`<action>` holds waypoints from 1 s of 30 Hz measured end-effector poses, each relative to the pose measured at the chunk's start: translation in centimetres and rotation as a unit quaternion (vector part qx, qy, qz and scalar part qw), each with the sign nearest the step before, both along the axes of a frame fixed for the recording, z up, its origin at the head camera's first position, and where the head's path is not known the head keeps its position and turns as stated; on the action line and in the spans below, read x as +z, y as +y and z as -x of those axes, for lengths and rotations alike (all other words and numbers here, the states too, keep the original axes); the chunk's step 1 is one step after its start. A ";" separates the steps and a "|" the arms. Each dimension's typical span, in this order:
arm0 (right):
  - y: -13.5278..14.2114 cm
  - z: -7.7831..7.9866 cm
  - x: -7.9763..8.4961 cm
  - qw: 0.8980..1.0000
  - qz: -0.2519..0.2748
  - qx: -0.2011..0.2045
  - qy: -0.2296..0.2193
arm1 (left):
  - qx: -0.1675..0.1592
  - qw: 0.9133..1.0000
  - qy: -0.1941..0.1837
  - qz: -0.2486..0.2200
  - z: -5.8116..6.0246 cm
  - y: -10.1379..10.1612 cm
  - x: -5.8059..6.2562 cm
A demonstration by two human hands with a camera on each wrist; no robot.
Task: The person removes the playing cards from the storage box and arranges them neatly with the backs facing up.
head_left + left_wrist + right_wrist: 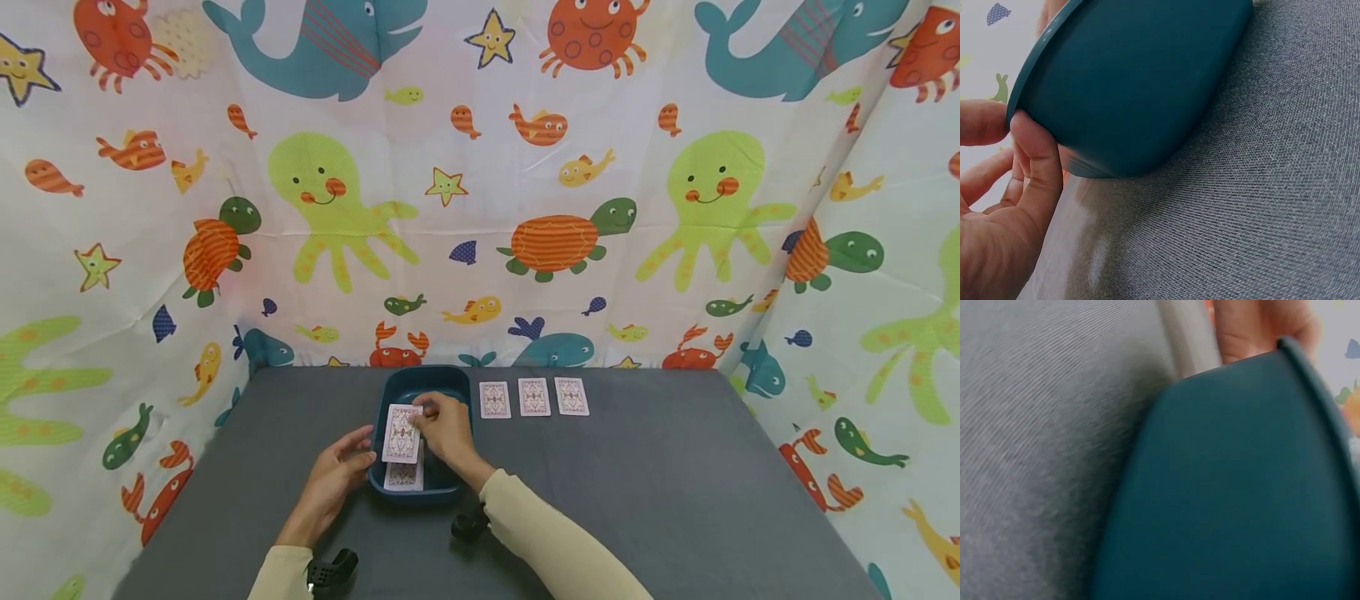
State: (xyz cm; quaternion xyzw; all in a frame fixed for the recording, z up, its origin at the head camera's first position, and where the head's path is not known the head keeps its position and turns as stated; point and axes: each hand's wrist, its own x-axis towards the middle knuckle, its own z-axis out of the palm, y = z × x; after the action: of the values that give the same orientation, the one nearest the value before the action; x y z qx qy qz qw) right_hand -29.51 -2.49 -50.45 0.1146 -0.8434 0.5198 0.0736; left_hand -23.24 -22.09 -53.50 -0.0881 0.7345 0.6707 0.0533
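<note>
A dark teal plastic tub (427, 497) stands on the grey table. My left hand (337, 475) is at its left side; in the left wrist view the thumb and a finger (982, 123) pinch the rim. My right hand (447, 429) reaches over the tub and pinches a playing card (401, 433) by its upper right edge. The held card shows its patterned back. Beneath it, another playing card (405, 477) lies back up inside the tub, partly covered. In the right wrist view, the tub's outer wall (1222, 487) hides the right hand's fingertips.
Three playing cards (495, 400) (534, 397) (572, 397) lie back up in a row right of the tub, near the table's far edge. A curtain (480, 308) printed with sea animals surrounds the back and sides of the grey table (637, 483).
</note>
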 end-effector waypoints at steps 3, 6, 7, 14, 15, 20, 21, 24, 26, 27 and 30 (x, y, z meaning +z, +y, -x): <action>0.4 0.0 0.4 1.000 0.019 -0.006 0.010 | 0.001 1.000 0.005 -0.003 0.1 0.0 -0.1; 1.0 -0.3 0.8 0.999 0.037 -0.004 0.014 | 0.004 1.000 0.009 -0.007 0.1 0.1 -0.2; 1.3 -0.4 0.9 0.999 0.042 -0.004 0.015 | 0.004 1.000 0.009 -0.006 0.1 0.1 -0.3; 3.4 -1.4 1.3 0.997 0.074 -0.009 0.023 | 0.002 1.000 0.009 -0.006 0.1 0.3 -0.3; 3.7 -1.5 1.4 0.997 0.079 -0.012 0.023 | 0.000 1.000 0.008 -0.004 0.1 0.3 -0.3; 5.0 -1.7 2.2 0.994 0.097 -0.027 0.029 | 0.000 1.000 0.011 -0.001 0.2 0.3 0.0; 5.1 -1.6 2.4 0.994 0.102 -0.029 0.028 | 0.001 1.000 0.010 0.002 0.2 0.2 0.1; 5.7 -1.6 2.6 0.992 0.116 -0.035 0.026 | 0.002 1.000 0.008 0.007 0.1 0.2 0.3; 6.2 -1.5 2.7 0.991 0.125 -0.038 0.024 | 0.001 1.000 0.004 0.010 0.1 0.2 0.3; 6.4 -1.4 2.8 0.991 0.128 -0.040 0.025 | 0.001 1.000 0.004 0.011 0.0 0.2 0.4; 7.4 -1.4 3.0 0.990 0.133 -0.042 0.026 | 0.001 1.000 0.007 0.010 -0.1 0.3 0.3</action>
State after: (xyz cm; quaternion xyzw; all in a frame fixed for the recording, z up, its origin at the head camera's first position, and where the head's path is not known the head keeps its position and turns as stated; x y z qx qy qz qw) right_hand -28.15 4.87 -47.42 0.0815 -0.7686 0.6206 0.1323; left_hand -23.19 -21.77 -53.21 -0.0848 0.7412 0.6643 0.0469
